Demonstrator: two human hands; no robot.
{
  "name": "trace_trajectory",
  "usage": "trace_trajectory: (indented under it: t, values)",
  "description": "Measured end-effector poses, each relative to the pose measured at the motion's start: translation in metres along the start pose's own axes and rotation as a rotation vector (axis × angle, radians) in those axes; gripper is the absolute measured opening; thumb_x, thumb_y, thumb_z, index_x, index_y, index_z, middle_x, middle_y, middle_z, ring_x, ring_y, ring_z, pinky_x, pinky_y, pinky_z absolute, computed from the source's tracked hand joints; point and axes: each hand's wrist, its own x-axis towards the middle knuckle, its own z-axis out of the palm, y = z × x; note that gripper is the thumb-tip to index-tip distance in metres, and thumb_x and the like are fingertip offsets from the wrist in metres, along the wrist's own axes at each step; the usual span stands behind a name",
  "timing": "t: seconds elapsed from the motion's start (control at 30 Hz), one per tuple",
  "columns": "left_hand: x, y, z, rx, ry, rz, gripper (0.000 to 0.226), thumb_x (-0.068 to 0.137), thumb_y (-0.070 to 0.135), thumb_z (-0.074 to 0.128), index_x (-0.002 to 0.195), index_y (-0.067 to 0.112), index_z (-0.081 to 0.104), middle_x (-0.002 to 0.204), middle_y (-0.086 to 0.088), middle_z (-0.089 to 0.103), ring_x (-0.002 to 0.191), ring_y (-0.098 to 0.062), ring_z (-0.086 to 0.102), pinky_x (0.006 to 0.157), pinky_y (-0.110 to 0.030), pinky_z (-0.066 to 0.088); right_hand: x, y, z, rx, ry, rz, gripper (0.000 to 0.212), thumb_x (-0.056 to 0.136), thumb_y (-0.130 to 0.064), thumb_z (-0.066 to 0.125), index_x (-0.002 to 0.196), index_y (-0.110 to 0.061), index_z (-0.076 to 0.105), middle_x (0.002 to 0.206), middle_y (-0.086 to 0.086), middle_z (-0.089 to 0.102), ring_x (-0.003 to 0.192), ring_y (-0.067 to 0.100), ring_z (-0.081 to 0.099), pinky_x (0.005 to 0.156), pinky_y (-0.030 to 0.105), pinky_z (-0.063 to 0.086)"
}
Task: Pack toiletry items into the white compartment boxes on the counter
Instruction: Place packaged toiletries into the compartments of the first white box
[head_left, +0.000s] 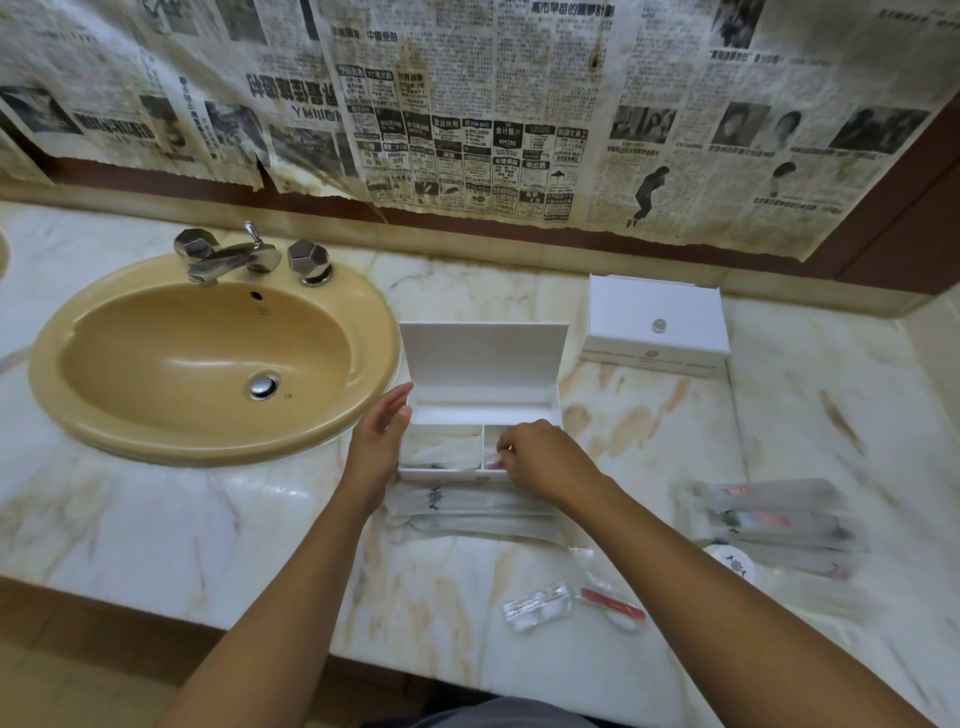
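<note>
Closely, hands (382, 436) flanking open box (483, 358) edges

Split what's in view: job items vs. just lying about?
Job:
- open white box, left hand steadying its side, right hand reaching into its right compartment
- closed white box
- wrapped sachets in front of the open box
- wrapped packets at right
- small clear packets

Lying about:
- sink
- tap
- newspaper on the wall
</note>
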Motion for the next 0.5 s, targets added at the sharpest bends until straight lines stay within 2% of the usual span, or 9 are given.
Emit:
trace_trajectory:
  t: [0.13, 0.27, 0.37, 0.5]
  values:
    - [0.001, 0.0, 0.0, -0.006, -0.001, 0.01, 0.032, 0.099, 0.017, 0.051, 0.129, 0.023, 0.058, 0.126, 0.015, 0.056, 0.118, 0.001, 0.049, 0.09, -0.009, 0.036, -0.014, 0.001, -0.007, 0.001, 0.091, -0.02, 0.03, 0.09, -0.016, 0.049, 0.115, -0.018, 0.065, 0.109, 0.001, 0.065, 0.099, 0.021, 0.059, 0.079, 0.03, 0.046]
    - [0.001, 0.0, 0.001, 0.001, 0.005, 0.015, 0.032, 0.099, 0.017, 0.051, 0.13, 0.021, 0.058, 0.128, 0.013, 0.055, 0.116, 0.005, 0.049, 0.085, -0.003, 0.036, -0.04, 0.0, -0.017, -0.064, 0.185, -0.045, 0.019, 0.087, -0.013, 0.049, 0.094, -0.015, 0.067, 0.093, 0.0, 0.063, 0.085, 0.02, 0.059, 0.068, 0.03, 0.046]
    - [0.001, 0.0, 0.001, 0.003, 0.007, 0.017, 0.032, 0.1, 0.016, 0.05, 0.131, 0.019, 0.057, 0.128, 0.012, 0.055, 0.115, 0.005, 0.048, 0.084, 0.0, 0.036, -0.06, 0.003, -0.017, -0.137, 0.12, 0.01, 0.015, 0.082, -0.012, 0.051, 0.087, -0.014, 0.066, 0.088, 0.002, 0.064, 0.076, 0.023, 0.06, 0.065, 0.03, 0.049]
    - [0.002, -0.002, 0.001, 0.006, 0.016, 0.015, 0.033, 0.1, 0.016, 0.05, 0.132, 0.017, 0.056, 0.128, 0.011, 0.056, 0.107, 0.018, 0.048, 0.081, 0.004, 0.037, -0.084, 0.012, -0.01, -0.221, -0.05, 0.083, 0.016, 0.079, -0.009, 0.054, 0.092, -0.015, 0.062, 0.096, 0.005, 0.062, 0.081, 0.025, 0.056, 0.067, 0.028, 0.039]
